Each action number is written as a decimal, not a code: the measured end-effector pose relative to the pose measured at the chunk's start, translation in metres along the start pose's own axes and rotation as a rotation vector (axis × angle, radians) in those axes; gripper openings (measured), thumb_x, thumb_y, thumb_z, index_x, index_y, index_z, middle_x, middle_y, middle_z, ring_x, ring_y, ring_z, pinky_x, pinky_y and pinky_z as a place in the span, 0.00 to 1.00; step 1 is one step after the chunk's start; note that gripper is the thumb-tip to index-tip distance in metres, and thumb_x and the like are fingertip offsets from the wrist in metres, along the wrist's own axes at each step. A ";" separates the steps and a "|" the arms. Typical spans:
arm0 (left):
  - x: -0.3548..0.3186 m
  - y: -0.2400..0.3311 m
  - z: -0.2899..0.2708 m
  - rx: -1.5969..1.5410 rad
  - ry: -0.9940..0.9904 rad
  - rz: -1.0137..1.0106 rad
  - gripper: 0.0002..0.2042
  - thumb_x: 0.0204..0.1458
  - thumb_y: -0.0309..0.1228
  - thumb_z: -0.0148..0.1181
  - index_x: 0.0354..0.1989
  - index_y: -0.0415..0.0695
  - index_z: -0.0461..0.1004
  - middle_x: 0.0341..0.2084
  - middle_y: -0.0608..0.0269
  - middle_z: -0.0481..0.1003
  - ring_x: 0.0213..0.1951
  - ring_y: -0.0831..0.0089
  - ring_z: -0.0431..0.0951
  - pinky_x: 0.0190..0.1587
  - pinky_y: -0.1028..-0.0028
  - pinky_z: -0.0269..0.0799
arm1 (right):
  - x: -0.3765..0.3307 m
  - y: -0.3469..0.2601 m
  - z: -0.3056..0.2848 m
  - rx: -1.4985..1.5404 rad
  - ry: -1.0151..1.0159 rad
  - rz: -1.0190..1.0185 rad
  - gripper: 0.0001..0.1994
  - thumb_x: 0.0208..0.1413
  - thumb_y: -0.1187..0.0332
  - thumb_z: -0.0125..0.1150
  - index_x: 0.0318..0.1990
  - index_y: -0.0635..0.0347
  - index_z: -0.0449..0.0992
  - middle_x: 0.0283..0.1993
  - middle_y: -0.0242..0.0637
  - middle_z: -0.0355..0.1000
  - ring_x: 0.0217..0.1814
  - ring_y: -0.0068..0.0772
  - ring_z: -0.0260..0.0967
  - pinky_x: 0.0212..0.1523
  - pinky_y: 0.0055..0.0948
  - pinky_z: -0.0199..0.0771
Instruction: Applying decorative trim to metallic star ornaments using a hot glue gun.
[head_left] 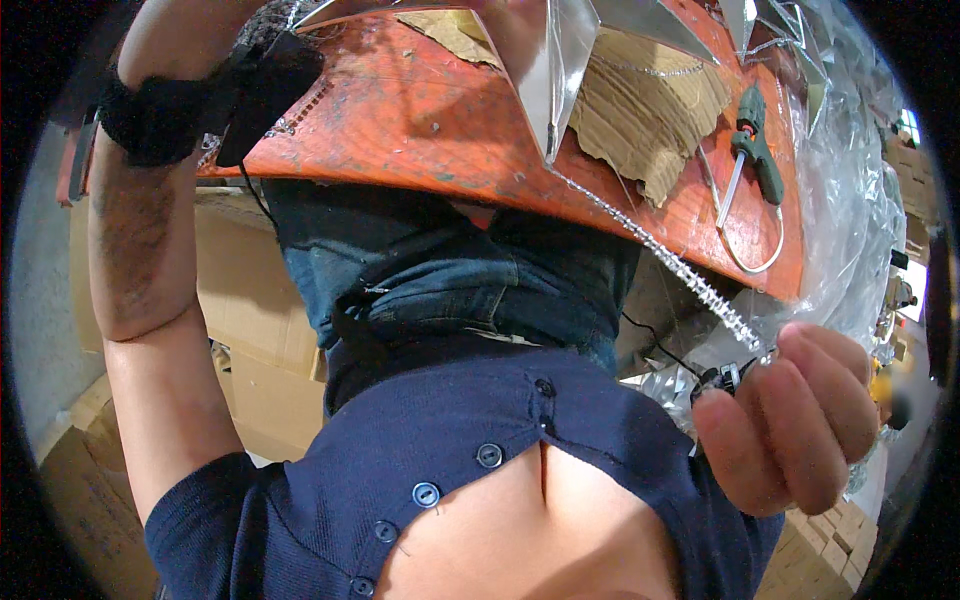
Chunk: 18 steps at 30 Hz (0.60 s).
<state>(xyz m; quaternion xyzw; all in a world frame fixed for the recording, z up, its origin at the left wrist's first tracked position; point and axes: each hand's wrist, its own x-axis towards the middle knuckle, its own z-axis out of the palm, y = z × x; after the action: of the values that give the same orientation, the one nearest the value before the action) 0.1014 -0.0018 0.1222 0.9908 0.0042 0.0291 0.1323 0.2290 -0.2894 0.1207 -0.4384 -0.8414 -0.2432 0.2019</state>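
Orange and scuffed, the flat worn wooden worktable (420, 120) filled the far part of the view, its near edge running above the person's blue jeans (450, 270) and navy buttoned shirt (480, 440). On the far right of the table lay a torn piece of brown corrugated cardboard (650, 110), and just right of that a green hot-glue gun (757, 150) with a loop of white cord beside it. Crinkled clear plastic sheeting (850, 200) hung at the right edge. Near the table's middle stood a pointed piece of shiny silver foil (555, 70). From its tip a thin beaded silver string (680, 265) ran down to the near right, reaching the right hand (790, 410), whose fingers were curled shut, pinching the string's near end together with a small dark clip. The left hand (265, 85) was raised at the far left, wearing a black wrist strap (150, 115); whether it gripped anything could not be told, since a dark object hid the fingers.
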 end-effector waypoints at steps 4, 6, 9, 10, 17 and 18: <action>0.003 -0.015 0.010 0.030 0.050 -0.136 0.42 0.45 0.57 0.68 0.59 0.34 0.64 0.44 0.40 0.76 0.44 0.52 0.78 0.45 0.62 0.74 | 0.006 0.001 0.003 0.010 0.057 -0.046 0.09 0.45 0.66 0.64 0.35 0.53 0.74 0.37 0.40 0.66 0.37 0.39 0.67 0.25 0.30 0.76; 0.008 -0.020 0.011 0.032 -0.034 -0.191 0.41 0.46 0.57 0.67 0.59 0.35 0.65 0.42 0.41 0.76 0.42 0.52 0.79 0.43 0.62 0.74 | 0.011 0.004 0.001 0.131 0.030 0.020 0.10 0.44 0.66 0.65 0.35 0.53 0.74 0.36 0.39 0.66 0.34 0.39 0.67 0.24 0.30 0.75; 0.001 -0.007 0.008 0.013 0.029 -0.100 0.39 0.48 0.56 0.66 0.58 0.35 0.65 0.42 0.42 0.76 0.42 0.53 0.79 0.43 0.62 0.74 | 0.014 0.027 -0.002 0.417 0.042 0.093 0.10 0.43 0.69 0.66 0.32 0.55 0.71 0.33 0.38 0.66 0.27 0.38 0.64 0.21 0.29 0.71; 0.000 -0.006 0.006 0.015 0.034 -0.105 0.39 0.48 0.56 0.66 0.58 0.35 0.65 0.42 0.42 0.76 0.42 0.53 0.79 0.43 0.62 0.74 | 0.012 0.033 -0.006 0.468 0.002 0.178 0.10 0.44 0.70 0.66 0.30 0.55 0.68 0.34 0.38 0.66 0.26 0.37 0.64 0.20 0.28 0.69; -0.004 -0.015 -0.005 -0.125 -0.138 -0.163 0.38 0.51 0.52 0.64 0.61 0.34 0.61 0.45 0.42 0.75 0.46 0.54 0.77 0.46 0.61 0.73 | 0.016 0.037 0.008 0.947 0.161 0.634 0.11 0.56 0.72 0.61 0.26 0.52 0.64 0.34 0.35 0.63 0.24 0.27 0.62 0.20 0.18 0.64; -0.011 -0.018 -0.001 -0.083 -0.042 -0.148 0.39 0.51 0.51 0.64 0.62 0.34 0.60 0.47 0.42 0.74 0.47 0.54 0.76 0.48 0.61 0.73 | 0.016 0.051 0.005 1.054 0.075 0.571 0.10 0.55 0.70 0.63 0.27 0.52 0.66 0.34 0.34 0.63 0.25 0.26 0.62 0.21 0.17 0.64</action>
<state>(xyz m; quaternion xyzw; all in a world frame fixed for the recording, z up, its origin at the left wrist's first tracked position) 0.0904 0.0154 0.1174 0.9818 0.0734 -0.0014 0.1752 0.2625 -0.2507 0.1379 -0.4792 -0.6897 0.2552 0.4791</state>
